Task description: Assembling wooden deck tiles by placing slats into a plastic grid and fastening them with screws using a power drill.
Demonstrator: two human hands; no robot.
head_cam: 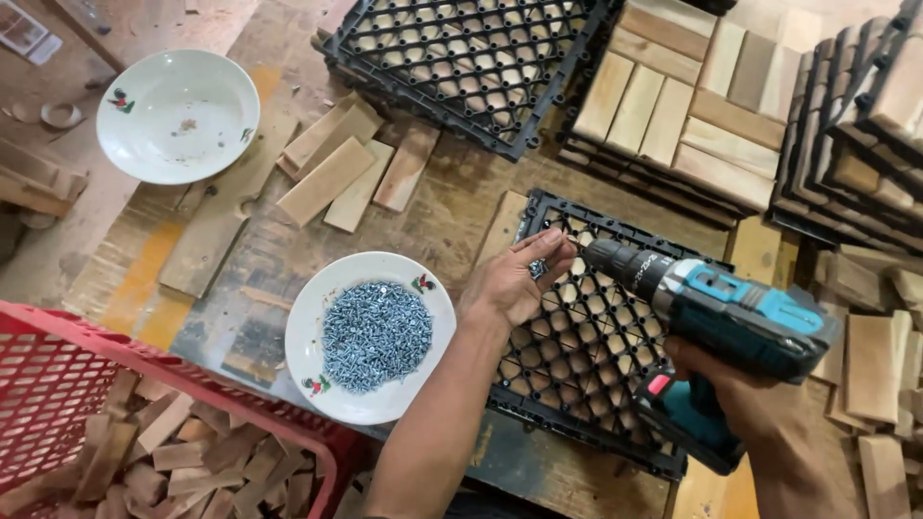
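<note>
My left hand [514,281] rests on a black plastic grid tile [577,351] and pinches several small silver screws [536,268] at its fingertips. My right hand [745,408] grips a teal and black cordless drill [716,322], whose nose points left toward the screws in my left hand. A white bowl [428,312] holding a heap of silver screws sits just left of my left forearm.
An empty white bowl [178,115] stands at the back left. Loose wooden slats [341,168] lie on the worn workbench. A red mesh basket [58,365] of wood offcuts is at the near left. Stacked grid tiles [461,58] and finished wooden tiles [687,101] fill the back and right.
</note>
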